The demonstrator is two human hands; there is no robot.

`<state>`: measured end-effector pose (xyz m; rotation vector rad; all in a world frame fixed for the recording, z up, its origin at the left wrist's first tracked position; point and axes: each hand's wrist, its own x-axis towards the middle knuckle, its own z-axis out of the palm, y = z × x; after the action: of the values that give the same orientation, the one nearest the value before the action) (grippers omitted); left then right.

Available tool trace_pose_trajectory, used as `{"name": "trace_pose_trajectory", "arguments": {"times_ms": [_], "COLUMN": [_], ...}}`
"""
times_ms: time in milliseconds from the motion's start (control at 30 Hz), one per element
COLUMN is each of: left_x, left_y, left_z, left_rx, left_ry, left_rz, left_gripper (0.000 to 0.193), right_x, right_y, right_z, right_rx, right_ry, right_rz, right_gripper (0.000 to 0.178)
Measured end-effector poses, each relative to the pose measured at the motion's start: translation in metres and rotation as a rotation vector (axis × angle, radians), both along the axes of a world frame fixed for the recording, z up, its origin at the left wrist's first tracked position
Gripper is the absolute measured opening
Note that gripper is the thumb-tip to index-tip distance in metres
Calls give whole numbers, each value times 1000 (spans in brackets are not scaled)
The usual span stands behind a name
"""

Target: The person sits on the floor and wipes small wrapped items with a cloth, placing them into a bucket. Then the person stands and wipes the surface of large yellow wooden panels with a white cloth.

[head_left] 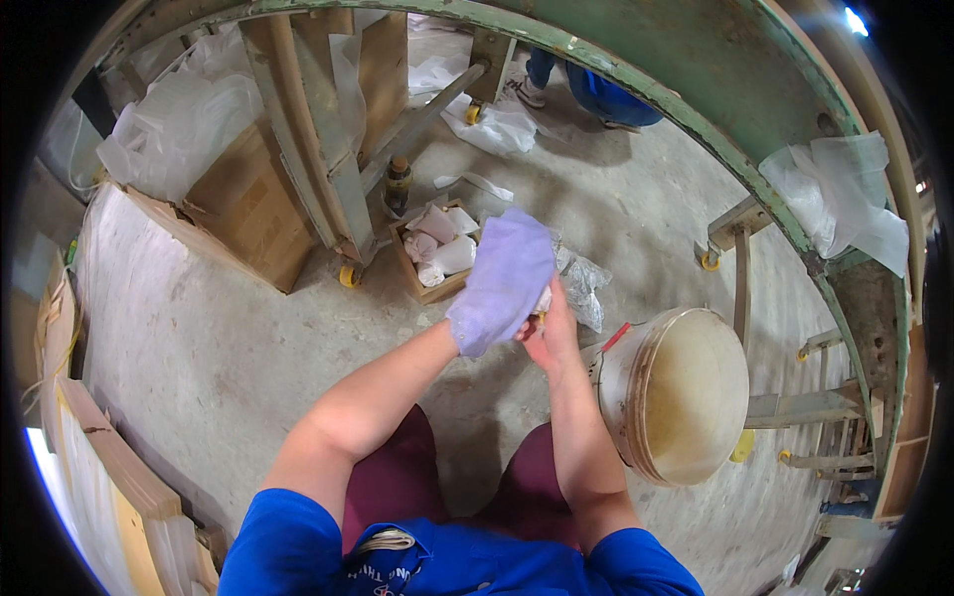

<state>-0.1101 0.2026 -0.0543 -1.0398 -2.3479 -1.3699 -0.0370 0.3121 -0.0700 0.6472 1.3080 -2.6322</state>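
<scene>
A lilac cloth (507,268) covers my left hand from the wrist outward, so its fingers are hidden; only the wrist and forearm show. Right beside it, my right hand (553,333) has its fingers curled in at the cloth's edge, round a small whitish and yellowish thing (542,303) that is mostly hidden. Beyond the cloth, an open cardboard box (434,290) on the floor holds several white-wrapped bundles (455,255). Crumpled clear plastic (584,288) lies just past my right hand.
A pale plastic bucket (696,397) stands at my right. A dark bottle (397,184) is behind the small box. Left are a large carton (253,209) and a metal frame (333,149) on yellow casters. A green curved beam (636,74) arches overhead. Another person (606,94) is at the far side.
</scene>
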Motion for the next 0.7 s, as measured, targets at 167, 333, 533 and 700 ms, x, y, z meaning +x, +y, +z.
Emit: {"name": "trace_pose_trajectory", "arguments": {"times_ms": [167,333,533,700], "left_x": [2,6,-5,-12], "left_y": [1,1,3,-12], "left_z": [-14,-10,-7,-28], "left_rx": [168,120,702,161], "left_ry": [-198,-333,-937,59], "left_rz": [254,301,79,1], "left_gripper": [24,24,26,33], "right_x": [5,10,9,5], "right_y": [0,-8,25,21], "right_z": [-5,-4,7,8], "right_rx": [395,806,56,-78], "right_ry": [98,429,205,160], "right_rz": [0,10,101,98], "right_gripper": [47,50,32,33]}}
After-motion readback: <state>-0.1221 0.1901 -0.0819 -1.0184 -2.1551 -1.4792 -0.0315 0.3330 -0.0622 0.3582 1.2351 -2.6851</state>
